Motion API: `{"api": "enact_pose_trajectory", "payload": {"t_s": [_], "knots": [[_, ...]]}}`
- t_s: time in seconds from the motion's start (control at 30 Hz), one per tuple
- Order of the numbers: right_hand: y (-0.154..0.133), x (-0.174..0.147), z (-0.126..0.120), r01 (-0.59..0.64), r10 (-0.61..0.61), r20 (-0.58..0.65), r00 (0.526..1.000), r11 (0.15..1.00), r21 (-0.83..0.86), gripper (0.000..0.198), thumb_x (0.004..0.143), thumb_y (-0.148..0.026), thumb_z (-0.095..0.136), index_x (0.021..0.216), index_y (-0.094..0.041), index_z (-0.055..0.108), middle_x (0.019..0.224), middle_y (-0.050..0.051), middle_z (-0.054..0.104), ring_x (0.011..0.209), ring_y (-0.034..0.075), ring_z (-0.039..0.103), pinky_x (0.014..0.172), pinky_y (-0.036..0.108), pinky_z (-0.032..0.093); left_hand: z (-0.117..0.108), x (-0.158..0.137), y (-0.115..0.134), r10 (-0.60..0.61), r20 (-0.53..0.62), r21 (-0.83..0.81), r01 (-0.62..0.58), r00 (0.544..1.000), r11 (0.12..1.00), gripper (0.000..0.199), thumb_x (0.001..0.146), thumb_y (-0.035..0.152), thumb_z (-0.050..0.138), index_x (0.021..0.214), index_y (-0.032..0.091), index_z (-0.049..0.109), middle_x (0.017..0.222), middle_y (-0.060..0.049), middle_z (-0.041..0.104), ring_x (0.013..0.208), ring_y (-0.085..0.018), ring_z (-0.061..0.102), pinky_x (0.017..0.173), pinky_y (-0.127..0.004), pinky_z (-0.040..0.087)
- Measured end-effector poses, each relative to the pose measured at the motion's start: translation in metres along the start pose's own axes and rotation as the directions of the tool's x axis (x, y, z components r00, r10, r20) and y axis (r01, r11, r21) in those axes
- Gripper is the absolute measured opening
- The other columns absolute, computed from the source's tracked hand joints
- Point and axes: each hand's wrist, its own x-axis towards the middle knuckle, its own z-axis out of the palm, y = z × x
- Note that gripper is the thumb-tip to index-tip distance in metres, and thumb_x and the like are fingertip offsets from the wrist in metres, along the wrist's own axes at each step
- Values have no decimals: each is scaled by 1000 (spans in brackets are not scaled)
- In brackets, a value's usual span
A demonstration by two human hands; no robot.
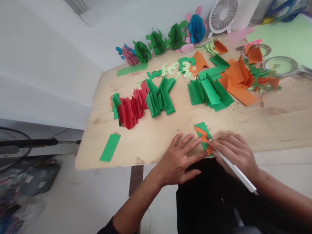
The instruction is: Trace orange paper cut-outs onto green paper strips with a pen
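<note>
At the table's front edge lies a green paper strip point(201, 125) with a wavy orange paper cutout point(202, 133) on top of it. My left hand point(180, 159) is spread, its fingertips resting on the cutout and the strip. A slim white pen point(239, 174) is gripped in my right hand point(235, 152), its tip at the orange cutout's edge. Part of the cutout and strip is hidden under my fingers. Another green paper strip point(110, 148) lies alone at the left front of the table.
Folded red papers point(129, 112) and folded green papers point(159, 97) stand mid-table, with another green pile point(209, 92) to their right. Orange papers point(237, 76) lie beyond, near tape rolls point(280, 66). Finished paper figures point(157, 42) and a small white fan point(223, 16) line the back.
</note>
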Motion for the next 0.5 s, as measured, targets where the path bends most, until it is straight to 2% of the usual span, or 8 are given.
{"api": "enact_pose_trajectory", "payload": {"t_s": [0.13,0.33,0.5], "knots": [[-1,4,-3,-34,35,0,999,998,46,33,83,-14,60,115,-23,62,90,5,75,84,23,68,79,40,50,1,-1,-1,5,2,3,-5,1000,1000,49,91,48,52,137,32,50,152,-6,38,141,-32,29,114,-57,18],[-5,18,-15,-233,227,56,972,933,273,23,87,-12,54,106,-22,63,89,5,73,80,20,67,75,37,51,3,-2,-4,7,-9,-34,-7,1000,999,46,93,44,49,137,31,50,152,-6,39,142,-31,28,115,-56,15],[-11,25,-13,-250,245,51,968,943,222,11,88,-16,54,94,-22,61,80,4,71,75,19,67,71,36,50,0,-1,-5,6,-3,-53,-7,1000,999,47,92,42,51,138,31,49,152,-7,38,142,-31,28,115,-56,17]]}}
